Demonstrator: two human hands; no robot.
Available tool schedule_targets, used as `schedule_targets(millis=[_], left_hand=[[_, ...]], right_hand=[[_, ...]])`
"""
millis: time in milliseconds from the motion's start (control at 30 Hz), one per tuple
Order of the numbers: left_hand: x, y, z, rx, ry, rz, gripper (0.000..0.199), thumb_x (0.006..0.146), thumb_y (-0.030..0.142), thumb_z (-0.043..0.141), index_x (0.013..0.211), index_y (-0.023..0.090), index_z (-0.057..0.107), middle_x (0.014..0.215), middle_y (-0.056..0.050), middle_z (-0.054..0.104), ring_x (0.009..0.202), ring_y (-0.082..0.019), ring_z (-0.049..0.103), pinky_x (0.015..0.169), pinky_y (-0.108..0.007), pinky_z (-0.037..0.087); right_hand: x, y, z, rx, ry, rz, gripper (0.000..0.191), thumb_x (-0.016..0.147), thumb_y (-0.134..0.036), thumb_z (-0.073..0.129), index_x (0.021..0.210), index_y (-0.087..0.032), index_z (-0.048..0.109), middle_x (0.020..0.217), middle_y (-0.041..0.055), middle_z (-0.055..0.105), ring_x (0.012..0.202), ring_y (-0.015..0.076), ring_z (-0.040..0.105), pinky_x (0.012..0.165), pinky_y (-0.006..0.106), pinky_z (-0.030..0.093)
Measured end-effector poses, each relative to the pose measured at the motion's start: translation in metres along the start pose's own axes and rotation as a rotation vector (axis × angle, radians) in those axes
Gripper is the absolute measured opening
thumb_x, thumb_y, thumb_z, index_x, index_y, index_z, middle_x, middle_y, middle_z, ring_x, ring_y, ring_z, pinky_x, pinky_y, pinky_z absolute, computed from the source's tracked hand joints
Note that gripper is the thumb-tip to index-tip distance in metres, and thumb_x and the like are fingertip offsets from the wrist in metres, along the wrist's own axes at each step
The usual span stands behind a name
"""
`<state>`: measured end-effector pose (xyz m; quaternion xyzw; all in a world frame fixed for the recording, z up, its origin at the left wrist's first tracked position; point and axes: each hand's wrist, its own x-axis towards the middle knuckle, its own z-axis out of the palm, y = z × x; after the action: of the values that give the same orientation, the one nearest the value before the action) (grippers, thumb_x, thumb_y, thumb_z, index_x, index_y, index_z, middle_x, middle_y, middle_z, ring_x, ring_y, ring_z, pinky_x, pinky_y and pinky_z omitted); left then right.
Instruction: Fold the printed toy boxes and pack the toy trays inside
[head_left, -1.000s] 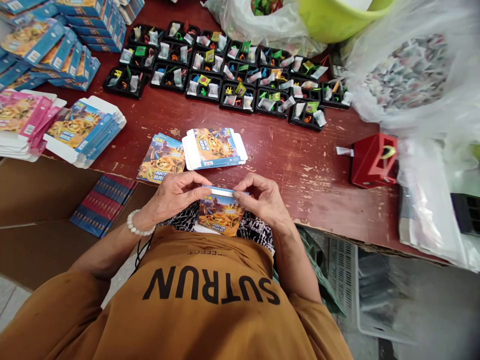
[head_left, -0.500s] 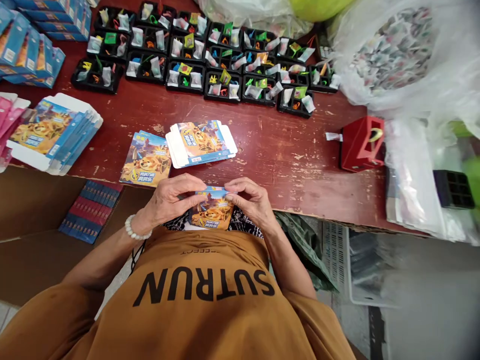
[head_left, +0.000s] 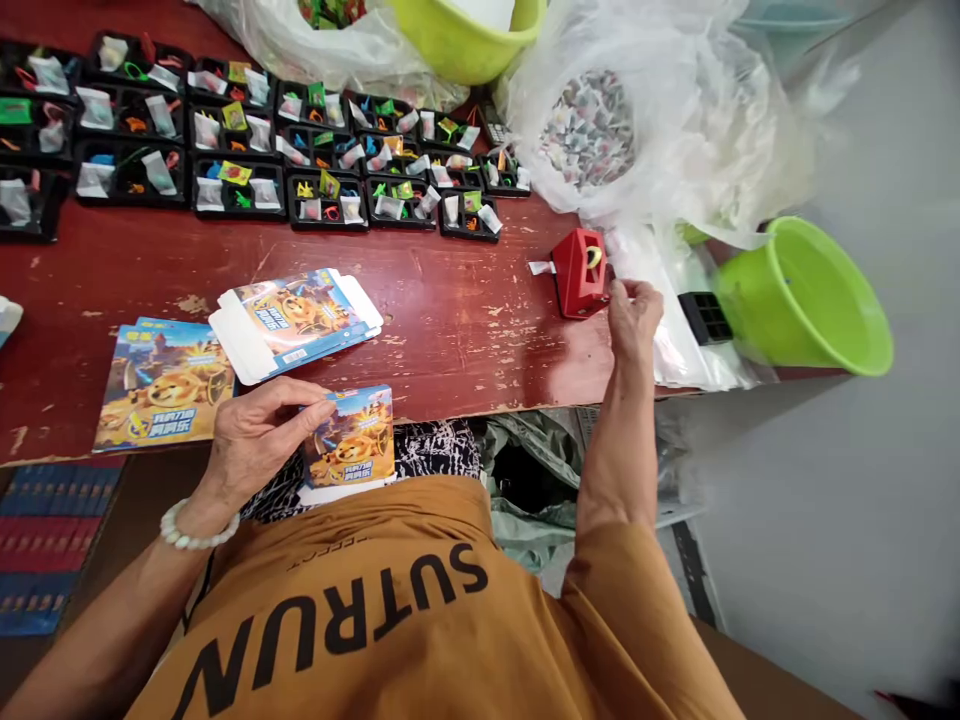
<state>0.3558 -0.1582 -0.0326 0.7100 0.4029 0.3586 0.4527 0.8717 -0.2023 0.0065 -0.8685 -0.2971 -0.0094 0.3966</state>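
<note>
My left hand (head_left: 259, 435) pinches the upper left edge of a small printed carton (head_left: 349, 440), blue and orange with a cartoon dog. The carton rests on my lap against the table edge, its white flap showing at the bottom. My right hand (head_left: 634, 315) is stretched out to the right, its fingers closed at the right side of a red tape dispenser (head_left: 577, 275). A short strip of tape (head_left: 541, 267) sticks out from the dispenser's left side. What exactly the right fingertips grip there is partly hidden.
Flat cartons (head_left: 300, 320) and a printed stack (head_left: 161, 385) lie on the red table (head_left: 450, 330) at left. Several filled black trays (head_left: 240, 185) line the back. A plastic bag of sachets (head_left: 589, 130) and a green bucket (head_left: 817, 290) stand at right.
My right hand has left the carton and moved right to the tape dispenser. My left hand still holds the carton. The view has swung to the right.
</note>
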Motion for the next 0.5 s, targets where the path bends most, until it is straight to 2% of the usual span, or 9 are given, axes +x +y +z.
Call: schedule_targets(millis=[67,100,200,267,333,433,500], left_hand=[[-0.001,-0.001,0.002,-0.007,0.001,-0.033,0.005,0.091,0.031,0.08,0.091,0.026,0.08,0.094,0.002,0.08,0.081,-0.017,0.073,0.078,-0.028,0.061],[-0.001,-0.001,0.003,-0.009,0.001,-0.05,0.006,0.091,0.032,0.08,0.091,0.026,0.08,0.094,0.002,0.08,0.079,-0.017,0.073,0.076,-0.028,0.061],[0.0,-0.002,0.004,-0.006,0.001,-0.082,0.009,0.091,0.034,0.079,0.089,0.025,0.08,0.091,0.001,0.08,0.078,-0.017,0.072,0.072,-0.027,0.06],[0.001,-0.002,0.004,-0.008,0.001,-0.094,0.009,0.091,0.034,0.079,0.088,0.025,0.079,0.091,0.001,0.08,0.079,-0.018,0.072,0.074,-0.027,0.061],[0.002,-0.003,0.005,-0.009,0.006,-0.106,0.01,0.09,0.035,0.08,0.088,0.025,0.079,0.091,0.001,0.08,0.08,-0.018,0.073,0.076,-0.028,0.061],[0.002,-0.003,0.006,-0.006,0.032,-0.124,0.011,0.089,0.036,0.081,0.088,0.025,0.079,0.09,0.001,0.08,0.08,-0.019,0.073,0.077,-0.03,0.062],[0.001,-0.004,0.007,-0.009,0.049,-0.127,0.012,0.088,0.036,0.082,0.087,0.025,0.079,0.089,0.0,0.08,0.079,-0.019,0.073,0.076,-0.031,0.062]], right_hand=[[0.014,0.012,-0.003,0.0,-0.104,0.111,0.015,0.089,-0.023,0.068,0.076,-0.017,0.066,0.068,0.0012,0.059,0.074,0.0181,0.058,0.074,0.033,0.049],[0.017,0.015,-0.003,0.027,-0.164,0.171,0.017,0.089,-0.025,0.069,0.074,-0.018,0.065,0.061,-0.0023,0.053,0.063,0.0148,0.052,0.063,0.03,0.044],[0.017,0.013,-0.002,0.185,-0.25,0.306,0.013,0.087,-0.025,0.072,0.077,-0.019,0.066,0.055,-0.0057,0.047,0.052,0.0108,0.038,0.047,0.025,0.026],[0.019,0.01,0.0,0.278,-0.267,0.375,0.013,0.082,-0.02,0.074,0.074,-0.019,0.063,0.056,-0.0048,0.05,0.05,0.0095,0.036,0.045,0.023,0.024],[0.023,0.01,0.002,0.349,-0.274,0.427,0.016,0.081,-0.018,0.071,0.072,-0.02,0.058,0.057,-0.0052,0.05,0.05,0.0088,0.035,0.045,0.022,0.029],[0.024,0.016,0.005,0.476,-0.305,0.443,0.021,0.082,-0.026,0.069,0.072,-0.024,0.05,0.06,-0.0056,0.049,0.052,0.0098,0.04,0.052,0.023,0.044],[0.015,0.022,0.007,0.535,-0.304,0.382,0.026,0.082,-0.032,0.069,0.071,-0.025,0.047,0.063,-0.0047,0.048,0.059,0.0118,0.049,0.063,0.025,0.055]])
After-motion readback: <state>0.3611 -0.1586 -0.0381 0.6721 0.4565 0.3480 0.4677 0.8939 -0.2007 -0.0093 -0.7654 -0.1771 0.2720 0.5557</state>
